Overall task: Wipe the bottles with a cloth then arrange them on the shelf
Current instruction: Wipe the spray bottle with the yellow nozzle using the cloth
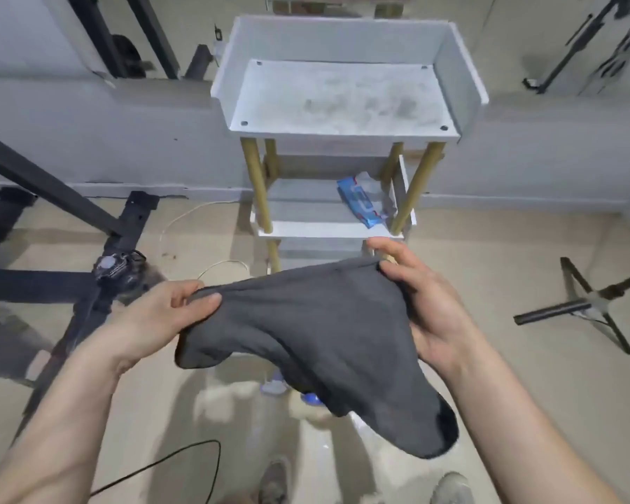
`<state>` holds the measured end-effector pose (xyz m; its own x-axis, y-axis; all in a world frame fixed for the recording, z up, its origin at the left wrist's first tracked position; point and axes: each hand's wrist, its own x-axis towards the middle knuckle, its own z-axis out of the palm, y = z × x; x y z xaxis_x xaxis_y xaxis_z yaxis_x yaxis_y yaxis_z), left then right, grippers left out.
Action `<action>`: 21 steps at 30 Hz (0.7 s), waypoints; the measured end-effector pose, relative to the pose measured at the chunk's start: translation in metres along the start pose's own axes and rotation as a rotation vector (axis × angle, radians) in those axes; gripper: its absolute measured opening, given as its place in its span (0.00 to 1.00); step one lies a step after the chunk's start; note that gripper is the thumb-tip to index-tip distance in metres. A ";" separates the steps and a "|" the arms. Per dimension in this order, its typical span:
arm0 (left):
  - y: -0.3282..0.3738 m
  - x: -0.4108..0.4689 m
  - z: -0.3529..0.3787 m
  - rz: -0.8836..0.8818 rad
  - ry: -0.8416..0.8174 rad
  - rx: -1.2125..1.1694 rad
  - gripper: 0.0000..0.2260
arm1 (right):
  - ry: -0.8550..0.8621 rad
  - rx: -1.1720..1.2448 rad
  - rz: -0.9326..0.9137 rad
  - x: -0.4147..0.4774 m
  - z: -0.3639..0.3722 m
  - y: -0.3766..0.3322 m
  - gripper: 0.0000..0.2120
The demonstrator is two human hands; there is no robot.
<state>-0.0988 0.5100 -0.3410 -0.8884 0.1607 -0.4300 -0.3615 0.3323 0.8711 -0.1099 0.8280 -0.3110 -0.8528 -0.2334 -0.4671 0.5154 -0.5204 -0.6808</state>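
Note:
A dark grey cloth [317, 332] hangs stretched between both hands in front of the shelf. My left hand [161, 314] pinches its left corner between thumb and fingers. My right hand [426, 311] grips its right corner. The cloth droops down towards the floor at lower right. Behind it stands a white tiered shelf [342, 136] on gold posts, its dusty top tier bare. Below the cloth, bottles with blue caps [275, 385] show only partly on the floor; most of them is hidden by the cloth.
A blue wipes packet [360, 201] lies on the shelf's middle tier. Black stand legs [88, 278] spread across the floor at left, and another tripod base [590, 307] sits at right. Cables run over the floor. My shoes [451, 489] show at the bottom.

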 end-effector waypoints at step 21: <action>-0.071 -0.073 0.130 0.504 0.289 -0.422 0.20 | 0.106 -0.391 -0.401 -0.001 -0.093 0.156 0.08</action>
<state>0.0287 0.5957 -0.4018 -0.9943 -0.0723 0.0780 0.0860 -0.1148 0.9897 -0.0208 0.8232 -0.4695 -0.9854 0.0140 -0.1696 0.1633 -0.2039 -0.9653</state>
